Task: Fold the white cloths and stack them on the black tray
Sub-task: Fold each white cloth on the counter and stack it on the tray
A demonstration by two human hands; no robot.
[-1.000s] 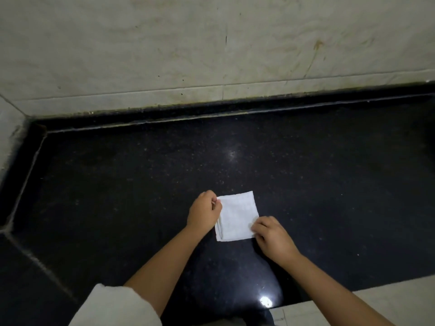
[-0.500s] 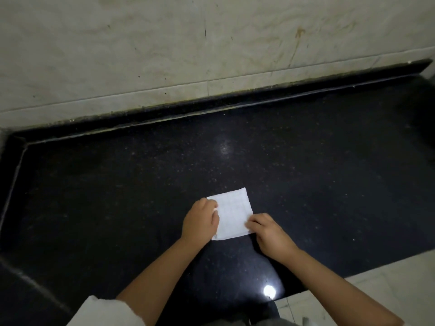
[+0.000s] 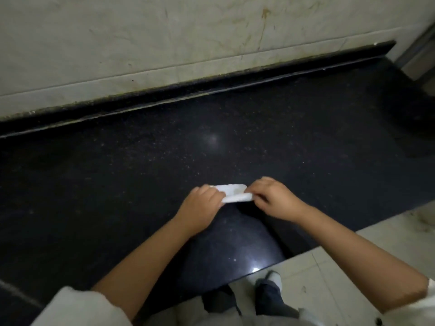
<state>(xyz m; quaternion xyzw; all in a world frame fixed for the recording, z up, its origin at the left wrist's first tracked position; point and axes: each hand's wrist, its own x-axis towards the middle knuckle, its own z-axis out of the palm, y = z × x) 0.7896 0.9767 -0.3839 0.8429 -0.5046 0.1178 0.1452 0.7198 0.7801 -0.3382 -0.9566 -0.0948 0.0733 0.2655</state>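
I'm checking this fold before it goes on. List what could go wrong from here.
1. The white cloth is already a small, thick strip pinched at its ends by the left hand and right hand; if either grip loosens, the layers may spring open.
2. No black tray is in view, so the cloth may have to be carried out of sight and could unfold on the way.

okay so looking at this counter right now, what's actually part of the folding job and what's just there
Part of the job:
white cloth, folded small
left hand and right hand, each gripping one end of it

Just there:
black counter
tiled wall
floor tiles

No black tray is visible.
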